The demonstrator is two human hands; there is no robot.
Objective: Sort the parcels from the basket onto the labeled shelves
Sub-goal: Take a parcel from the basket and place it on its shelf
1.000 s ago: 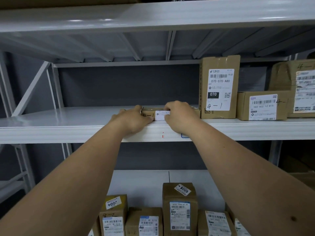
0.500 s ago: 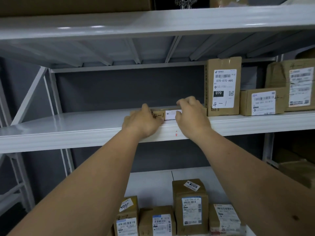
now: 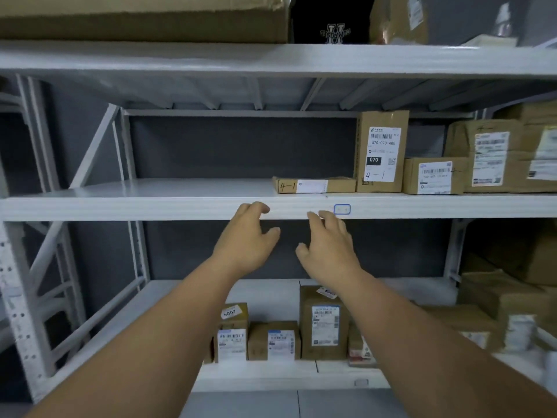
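A flat brown parcel (image 3: 313, 185) marked "4-1" lies on the middle white shelf (image 3: 150, 203), its right end against a tall upright box (image 3: 382, 150) also marked "4-1". My left hand (image 3: 248, 239) and my right hand (image 3: 327, 245) hover just below and in front of the shelf's front edge, apart from the parcel. Both hands hold nothing and their fingers are loosely curled. A small blue-framed label (image 3: 342, 209) is stuck on the shelf edge beside my right hand.
More brown boxes (image 3: 434, 176) stand to the right on the middle shelf. The lower shelf (image 3: 271, 375) carries several small labelled parcels (image 3: 324, 322). A large carton (image 3: 144, 18) sits on the top shelf. Grey rack uprights (image 3: 18, 267) stand at the left.
Both hands have let go of the flat "4-1" parcel and drawn back below the shelf edge. The parcel now rests alone on the shelf. The view has pulled back.
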